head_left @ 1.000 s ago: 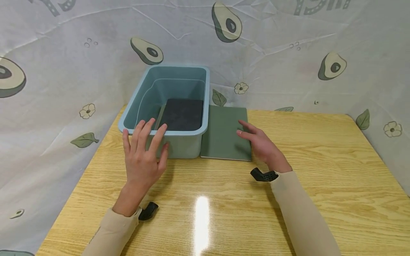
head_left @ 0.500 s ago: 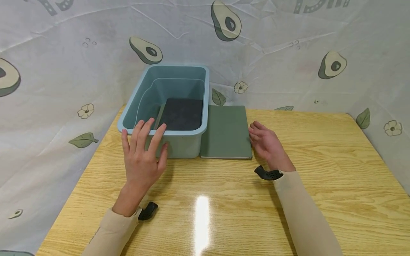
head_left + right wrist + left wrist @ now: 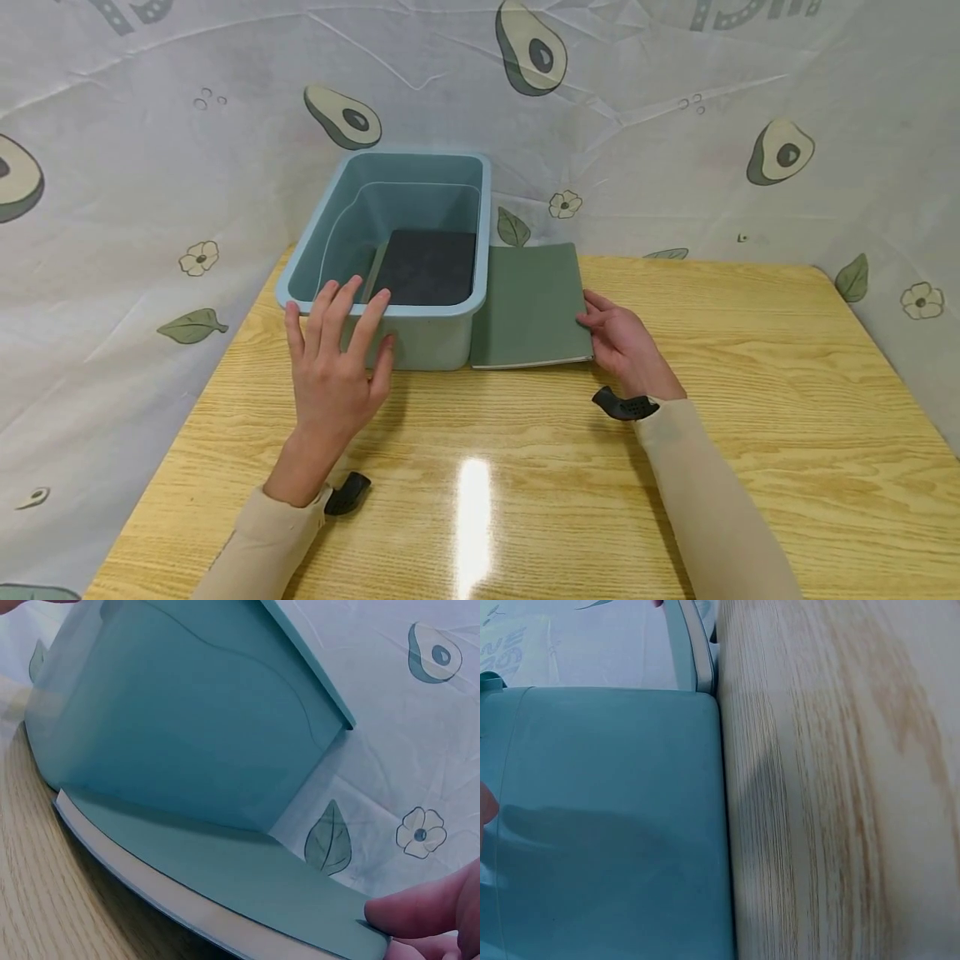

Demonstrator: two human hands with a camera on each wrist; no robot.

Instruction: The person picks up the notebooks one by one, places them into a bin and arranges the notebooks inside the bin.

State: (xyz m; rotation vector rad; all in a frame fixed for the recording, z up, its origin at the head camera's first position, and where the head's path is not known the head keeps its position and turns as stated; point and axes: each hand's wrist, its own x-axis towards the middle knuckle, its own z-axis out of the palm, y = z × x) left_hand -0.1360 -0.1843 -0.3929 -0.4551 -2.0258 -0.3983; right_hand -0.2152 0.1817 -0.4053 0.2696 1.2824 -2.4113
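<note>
A green notebook [image 3: 528,308] lies against the right side of a blue plastic bin [image 3: 435,340]. My right hand [image 3: 624,343] pinches the notebook's right edge, thumb on the cover and fingers beneath. In the right wrist view that edge of the notebook [image 3: 225,877] is lifted and bends up off the table, its pale pages showing along the side. Over the bin's near rim my left hand [image 3: 337,367] rests with fingers spread and fairly straight. The left wrist view is filled mostly by the bin's outer wall [image 3: 615,825], with only a fingertip at its left edge.
Inside the bin lies a flat dark rectangular thing [image 3: 427,268]. The bin stands at the back left of a wooden table [image 3: 750,400], close to a hanging cloth [image 3: 637,125] printed with avocados. Light glares off the table's front middle.
My right hand drew back from above the notebook to its right edge, then took hold of that edge and raised it slightly. The left hand and the bin have stayed put.
</note>
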